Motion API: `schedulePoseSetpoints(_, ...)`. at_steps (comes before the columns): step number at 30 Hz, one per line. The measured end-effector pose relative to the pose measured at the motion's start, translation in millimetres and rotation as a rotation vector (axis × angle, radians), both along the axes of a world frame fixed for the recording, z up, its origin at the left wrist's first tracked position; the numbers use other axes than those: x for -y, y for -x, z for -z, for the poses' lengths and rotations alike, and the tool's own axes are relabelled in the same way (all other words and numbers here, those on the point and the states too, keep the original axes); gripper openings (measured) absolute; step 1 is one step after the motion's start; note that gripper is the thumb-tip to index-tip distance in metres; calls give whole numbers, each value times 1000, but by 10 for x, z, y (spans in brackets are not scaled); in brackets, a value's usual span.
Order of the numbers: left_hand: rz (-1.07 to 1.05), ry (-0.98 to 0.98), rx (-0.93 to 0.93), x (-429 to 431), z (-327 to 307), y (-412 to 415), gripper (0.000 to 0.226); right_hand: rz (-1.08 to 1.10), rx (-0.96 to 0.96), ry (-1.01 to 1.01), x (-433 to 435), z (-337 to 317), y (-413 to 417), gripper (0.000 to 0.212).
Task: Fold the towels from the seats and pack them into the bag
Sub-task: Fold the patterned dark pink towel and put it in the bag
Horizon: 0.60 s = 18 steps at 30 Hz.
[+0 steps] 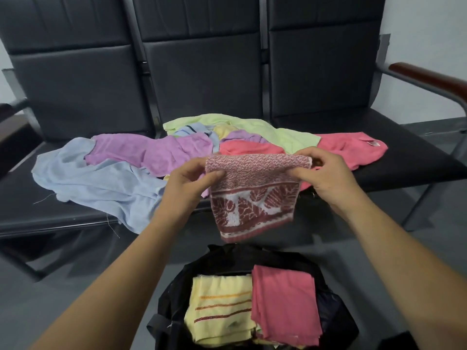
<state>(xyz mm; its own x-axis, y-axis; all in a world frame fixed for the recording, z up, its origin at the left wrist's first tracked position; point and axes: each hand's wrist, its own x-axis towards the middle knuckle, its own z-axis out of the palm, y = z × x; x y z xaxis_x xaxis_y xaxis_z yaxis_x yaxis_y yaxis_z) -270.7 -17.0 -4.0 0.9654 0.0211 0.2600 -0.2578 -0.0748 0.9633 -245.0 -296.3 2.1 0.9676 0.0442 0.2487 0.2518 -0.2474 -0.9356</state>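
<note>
Floor: grey, with the black bag (174,296) sitting open at the near edge.
Bag contents: folded yellow striped towel (219,309) beside a folded pink towel (285,304).
Hands: left hand (188,189) and right hand (326,176) — fingers pinching the top corners of the maroon patterned towel (252,195), hanging above the bag.
Seats: black seats (394,170) behind — loose towel pile (151,152), blue, purple, green, pink.

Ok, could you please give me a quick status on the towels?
Both hands, left and right, hold patterned towel. Bag open below, two packed. Nothing blocking.
</note>
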Motion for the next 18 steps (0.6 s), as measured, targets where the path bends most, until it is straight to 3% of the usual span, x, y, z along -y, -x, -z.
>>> schedulePoseSetpoints(5,1,143,-2,185,7,88,12,-111,-243,-411,11,61,28,19)
schedulePoseSetpoints(10,-104,14,-9,330,168,97,24,-144,-449,-667,31,107,32,38)
schedulePoseSetpoints(13,-136,7,-121,420,387,69,31,-248,-634,-538,86,354,75,60)
schedulePoseSetpoints(15,-79,24,-287,446,605,61,31,-190,-772,-517,105,646,93,55)
schedulePoseSetpoints(18,2,33,-521,439,994,34,51,-26,-853,-437,139,999,164,37)
